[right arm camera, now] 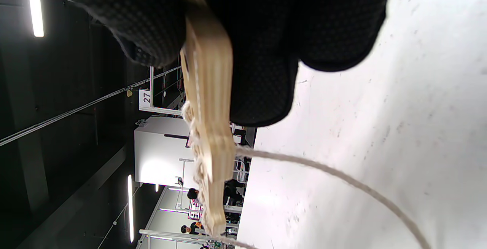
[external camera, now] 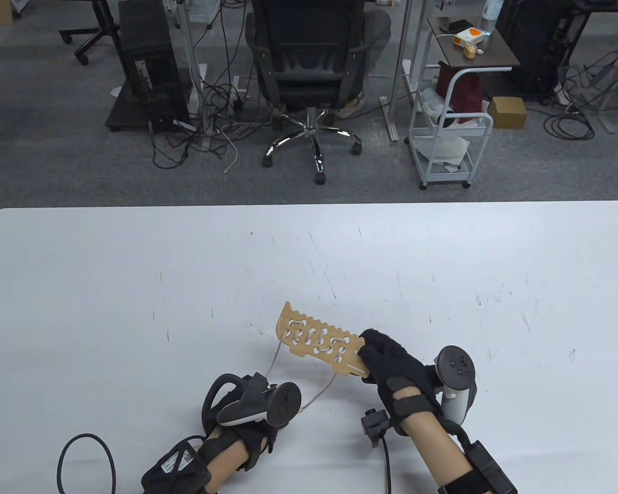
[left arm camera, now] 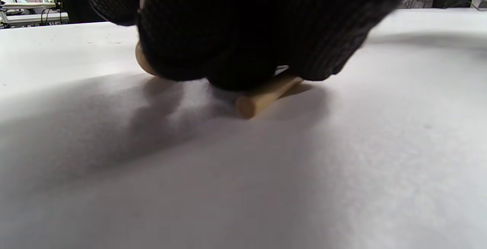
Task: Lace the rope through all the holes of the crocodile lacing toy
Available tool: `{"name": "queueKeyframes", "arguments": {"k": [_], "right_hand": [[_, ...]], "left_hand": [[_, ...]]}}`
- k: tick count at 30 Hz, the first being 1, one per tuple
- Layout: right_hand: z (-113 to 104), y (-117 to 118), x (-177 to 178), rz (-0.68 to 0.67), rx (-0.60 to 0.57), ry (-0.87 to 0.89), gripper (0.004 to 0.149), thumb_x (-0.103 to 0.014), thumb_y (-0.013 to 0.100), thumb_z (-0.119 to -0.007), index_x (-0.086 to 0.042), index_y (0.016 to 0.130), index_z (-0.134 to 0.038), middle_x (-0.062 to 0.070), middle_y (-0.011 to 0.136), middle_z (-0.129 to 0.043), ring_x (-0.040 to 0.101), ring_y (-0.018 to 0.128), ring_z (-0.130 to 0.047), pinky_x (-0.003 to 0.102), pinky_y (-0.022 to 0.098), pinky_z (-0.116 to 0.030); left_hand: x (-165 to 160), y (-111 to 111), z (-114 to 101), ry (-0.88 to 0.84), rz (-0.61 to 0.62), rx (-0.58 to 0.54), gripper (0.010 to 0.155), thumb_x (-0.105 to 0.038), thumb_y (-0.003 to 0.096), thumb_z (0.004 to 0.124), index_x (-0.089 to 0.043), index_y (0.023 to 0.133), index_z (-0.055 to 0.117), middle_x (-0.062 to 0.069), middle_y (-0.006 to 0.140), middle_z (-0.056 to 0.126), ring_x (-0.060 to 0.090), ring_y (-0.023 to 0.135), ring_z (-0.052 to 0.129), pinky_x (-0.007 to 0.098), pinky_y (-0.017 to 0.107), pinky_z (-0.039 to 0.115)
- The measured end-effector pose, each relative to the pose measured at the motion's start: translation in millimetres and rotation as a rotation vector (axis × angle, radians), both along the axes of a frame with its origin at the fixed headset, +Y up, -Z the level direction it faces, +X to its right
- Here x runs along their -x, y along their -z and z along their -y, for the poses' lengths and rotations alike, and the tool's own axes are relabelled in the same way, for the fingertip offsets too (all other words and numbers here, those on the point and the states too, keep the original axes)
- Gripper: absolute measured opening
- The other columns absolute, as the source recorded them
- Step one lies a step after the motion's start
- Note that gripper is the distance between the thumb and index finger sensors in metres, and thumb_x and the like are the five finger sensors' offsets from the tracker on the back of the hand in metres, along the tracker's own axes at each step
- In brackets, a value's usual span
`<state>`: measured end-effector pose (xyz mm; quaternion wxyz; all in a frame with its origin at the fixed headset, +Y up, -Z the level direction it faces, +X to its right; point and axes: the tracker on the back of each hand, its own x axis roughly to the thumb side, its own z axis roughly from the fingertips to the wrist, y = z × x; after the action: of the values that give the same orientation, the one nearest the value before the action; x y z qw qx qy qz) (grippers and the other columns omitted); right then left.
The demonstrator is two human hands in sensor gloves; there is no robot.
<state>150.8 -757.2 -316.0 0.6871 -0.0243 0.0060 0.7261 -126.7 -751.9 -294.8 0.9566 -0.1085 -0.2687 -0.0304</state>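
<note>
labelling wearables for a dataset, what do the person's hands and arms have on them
Both the left hand and right hand wear black knit gloves with black straps. A tracker sits on the back of each: dark ring and grey body on the left, grey-and-black on the right. Black wrist straps carry small black camera modules with cables. No sleeves reach the forearms.

One toy [external camera: 320, 342], one rope [external camera: 316, 393], one wooden needle [left arm camera: 266, 94], two gloved hands, left [external camera: 260, 406] and right [external camera: 391, 363], one table [external camera: 134, 288], one office chair [external camera: 309, 67], one white cart [external camera: 450, 128], one cardboard box [external camera: 507, 111].
</note>
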Motion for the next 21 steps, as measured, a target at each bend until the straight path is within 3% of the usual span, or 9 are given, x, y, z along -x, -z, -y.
{"name": "queueKeyframes", "arguments": {"k": [6,13,21], "right_hand": [[0.1,0.5,-0.2,-0.001,0.005,-0.002,0.053,-0.033,0.047,-0.086,-0.008,0.092,-0.072,0.01,0.077,-0.098,0.023,0.055,-0.106,0.042,0.043,-0.085],[0.0,0.6,-0.1,-0.001,0.012,-0.006,0.053,-0.033,0.047,-0.086,-0.009,0.092,-0.072,0.01,0.077,-0.098,0.023,0.055,-0.106,0.042,0.043,-0.085],[0.1,0.1,-0.8,0.007,0.014,-0.006,0.053,-0.033,0.047,-0.086,-0.009,0.092,-0.072,0.01,0.077,-0.098,0.023,0.055,-0.106,0.042,0.043,-0.085]], "left_hand": [[14.9,6.6,-15.0,-0.114,-0.06,-0.048,0.056,-0.047,0.0396,0.09,-0.031,0.093,0.081,-0.001,0.074,0.098,0.019,0.05,0.098,0.05,0.068,0.068],[46.9,18.6,-36.7,-0.256,-0.183,-0.159,0.059,-0.05,0.0402,0.088,-0.033,0.096,0.078,0.001,0.092,0.088,0.025,0.075,0.092,0.055,0.074,0.06],[78.4,30.9,-42.8,-0.312,-0.289,-0.229,0.065,-0.051,0.0401,0.088,-0.037,0.101,0.071,0.001,0.101,0.077,0.027,0.09,0.08,0.058,0.078,0.05]]}}
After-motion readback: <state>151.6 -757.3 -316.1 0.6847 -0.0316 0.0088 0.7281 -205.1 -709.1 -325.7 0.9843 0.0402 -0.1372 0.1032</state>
